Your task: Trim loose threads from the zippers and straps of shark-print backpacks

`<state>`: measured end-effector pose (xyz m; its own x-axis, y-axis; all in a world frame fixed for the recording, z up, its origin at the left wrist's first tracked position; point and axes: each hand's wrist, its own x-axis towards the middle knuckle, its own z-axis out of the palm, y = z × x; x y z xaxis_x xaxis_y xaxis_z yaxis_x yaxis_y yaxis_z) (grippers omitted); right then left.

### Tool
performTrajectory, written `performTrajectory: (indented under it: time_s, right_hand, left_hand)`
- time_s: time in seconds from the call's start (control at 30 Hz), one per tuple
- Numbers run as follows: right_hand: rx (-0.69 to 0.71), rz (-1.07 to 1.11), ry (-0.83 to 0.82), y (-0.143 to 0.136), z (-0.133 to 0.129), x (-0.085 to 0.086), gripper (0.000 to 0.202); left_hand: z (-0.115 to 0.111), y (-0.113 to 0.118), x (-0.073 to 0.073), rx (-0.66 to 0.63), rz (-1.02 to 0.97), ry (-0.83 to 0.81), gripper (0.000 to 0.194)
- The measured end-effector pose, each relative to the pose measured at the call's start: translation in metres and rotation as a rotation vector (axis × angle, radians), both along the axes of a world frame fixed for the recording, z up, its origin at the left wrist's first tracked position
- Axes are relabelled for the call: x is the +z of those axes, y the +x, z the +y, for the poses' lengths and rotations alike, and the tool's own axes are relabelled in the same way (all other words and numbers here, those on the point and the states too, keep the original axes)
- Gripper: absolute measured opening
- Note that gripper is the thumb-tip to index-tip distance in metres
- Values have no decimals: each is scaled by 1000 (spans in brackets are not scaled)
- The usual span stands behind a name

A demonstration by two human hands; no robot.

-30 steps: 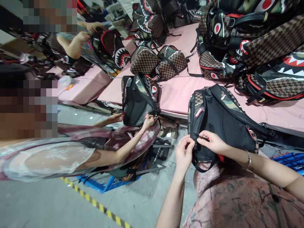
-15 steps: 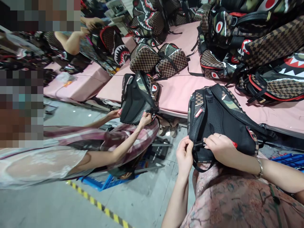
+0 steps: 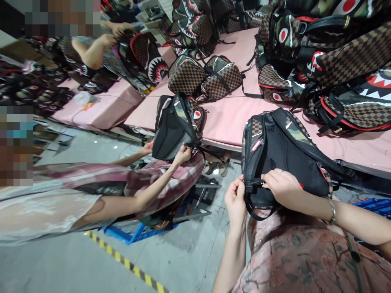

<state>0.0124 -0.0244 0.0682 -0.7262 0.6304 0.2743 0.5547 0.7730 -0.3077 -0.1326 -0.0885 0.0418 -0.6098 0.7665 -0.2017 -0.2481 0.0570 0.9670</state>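
A backpack [image 3: 293, 162], with its black padded back panel facing up and brown check and camouflage at the sides, leans on my lap and against the table edge. My right hand [image 3: 282, 185] pinches a short black strap [image 3: 254, 182] near the bag's lower left corner; a ring and a bracelet show on this arm. Just left of that corner, my left hand [image 3: 236, 197] is closed in a pinch, its fingertips at the strap's outer end. Whatever lies between those fingertips is too small to make out.
A pink-covered table [image 3: 226, 126] runs across, with check backpacks [image 3: 221, 77] on it and a big pile [image 3: 351, 61] at right. A co-worker on the left handles a similar backpack [image 3: 171, 130]. Blue crates [image 3: 128, 234] and yellow-black tape [image 3: 122, 260] are on the floor.
My left hand has shifted slightly left, away from the strap. My right hand has barely moved. The co-worker's backpack has tilted a little and their hand has moved slightly left.
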Motion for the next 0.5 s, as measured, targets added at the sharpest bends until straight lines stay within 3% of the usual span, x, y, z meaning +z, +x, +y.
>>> performTrajectory:
  time_s: [0.33, 0.5]
  right_hand:
    - [85, -72, 86, -13, 3, 2, 18]
    - [86, -2, -4, -11, 7, -3, 18]
  left_hand:
    - [-1, 4, 0, 14, 9, -7, 28]
    - [0, 2, 5, 74, -97, -16, 30]
